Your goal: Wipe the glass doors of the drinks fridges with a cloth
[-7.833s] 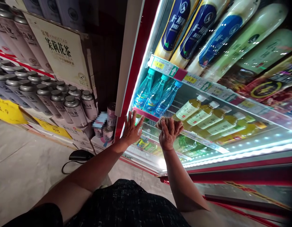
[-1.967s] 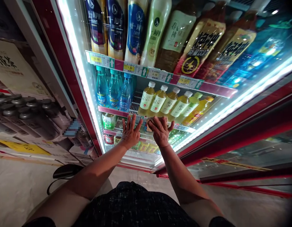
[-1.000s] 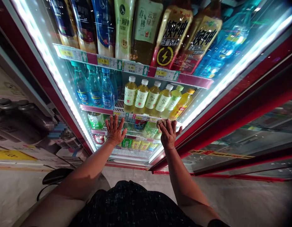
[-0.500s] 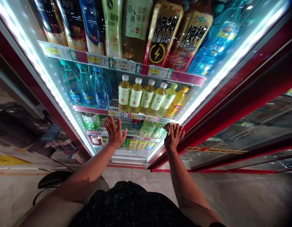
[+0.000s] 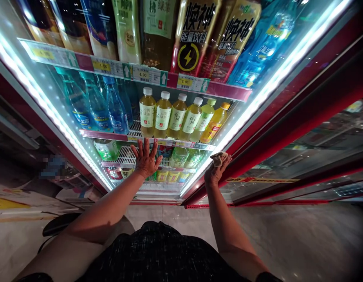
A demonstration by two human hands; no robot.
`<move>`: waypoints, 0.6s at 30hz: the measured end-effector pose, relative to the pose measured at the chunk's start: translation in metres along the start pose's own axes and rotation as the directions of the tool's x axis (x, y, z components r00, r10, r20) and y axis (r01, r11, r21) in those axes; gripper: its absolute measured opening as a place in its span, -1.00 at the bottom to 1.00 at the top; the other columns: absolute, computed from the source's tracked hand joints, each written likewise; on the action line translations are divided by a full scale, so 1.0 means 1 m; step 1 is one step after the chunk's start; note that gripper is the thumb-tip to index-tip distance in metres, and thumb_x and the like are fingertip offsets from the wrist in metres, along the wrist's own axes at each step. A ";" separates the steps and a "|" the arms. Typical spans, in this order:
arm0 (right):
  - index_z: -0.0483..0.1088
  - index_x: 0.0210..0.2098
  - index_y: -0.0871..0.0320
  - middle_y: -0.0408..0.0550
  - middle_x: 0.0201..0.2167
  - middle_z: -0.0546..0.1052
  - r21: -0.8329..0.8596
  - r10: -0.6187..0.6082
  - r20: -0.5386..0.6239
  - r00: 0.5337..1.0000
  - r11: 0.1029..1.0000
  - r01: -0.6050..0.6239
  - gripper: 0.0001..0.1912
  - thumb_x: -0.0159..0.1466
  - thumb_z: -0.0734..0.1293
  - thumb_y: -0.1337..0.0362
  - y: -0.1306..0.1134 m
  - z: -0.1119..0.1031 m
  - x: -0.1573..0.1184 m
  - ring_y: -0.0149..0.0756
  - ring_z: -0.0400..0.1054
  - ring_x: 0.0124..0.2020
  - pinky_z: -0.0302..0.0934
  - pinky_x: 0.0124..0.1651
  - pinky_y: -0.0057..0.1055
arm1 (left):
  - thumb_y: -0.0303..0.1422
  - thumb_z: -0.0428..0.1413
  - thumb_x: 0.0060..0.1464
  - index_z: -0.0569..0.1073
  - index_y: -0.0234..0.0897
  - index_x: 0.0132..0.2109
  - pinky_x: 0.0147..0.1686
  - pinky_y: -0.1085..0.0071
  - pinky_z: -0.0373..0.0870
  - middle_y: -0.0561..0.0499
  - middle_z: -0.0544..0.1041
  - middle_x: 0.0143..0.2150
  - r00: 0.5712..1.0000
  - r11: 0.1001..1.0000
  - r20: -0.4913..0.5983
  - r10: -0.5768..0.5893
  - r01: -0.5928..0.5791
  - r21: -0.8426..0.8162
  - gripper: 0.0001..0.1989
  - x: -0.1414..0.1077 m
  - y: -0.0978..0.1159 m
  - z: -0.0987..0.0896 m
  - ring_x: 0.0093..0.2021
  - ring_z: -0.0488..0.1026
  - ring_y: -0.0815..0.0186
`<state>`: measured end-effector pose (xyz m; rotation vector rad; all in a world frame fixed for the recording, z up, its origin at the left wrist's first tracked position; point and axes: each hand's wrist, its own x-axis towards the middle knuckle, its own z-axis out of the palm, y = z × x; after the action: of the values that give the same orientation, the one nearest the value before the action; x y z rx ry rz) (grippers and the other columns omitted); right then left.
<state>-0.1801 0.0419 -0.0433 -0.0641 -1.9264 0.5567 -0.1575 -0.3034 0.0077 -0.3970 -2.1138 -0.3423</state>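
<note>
Bare forearms, dark flecked garment

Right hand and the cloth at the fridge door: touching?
Touching. The head view shows the right hand with its fingers pressed on the cloth, at the glass door's right edge.

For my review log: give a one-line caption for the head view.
Left hand spread flat on the glass door of a lit drinks cooler; right hand presses a cloth at its red frame.
</note>
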 end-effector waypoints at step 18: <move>-0.20 0.53 0.27 0.33 0.55 -0.39 0.070 0.055 0.165 0.985 0.995 -0.067 -0.24 0.45 0.10 0.14 -0.020 0.002 -0.037 0.14 -0.55 0.57 -0.31 0.47 0.41 | -0.23 0.23 0.21 -0.31 0.02 0.55 0.41 -0.43 -0.45 -0.07 -0.55 0.56 0.991 1.000 0.135 -0.020 0.019 0.012 0.04 -0.038 -0.007 0.009 0.53 -0.57 -0.19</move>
<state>-0.1626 0.0126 -0.0676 -0.0298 -2.0655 0.6933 -0.1475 -0.3122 -0.0293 -0.4035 -2.2518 -0.3234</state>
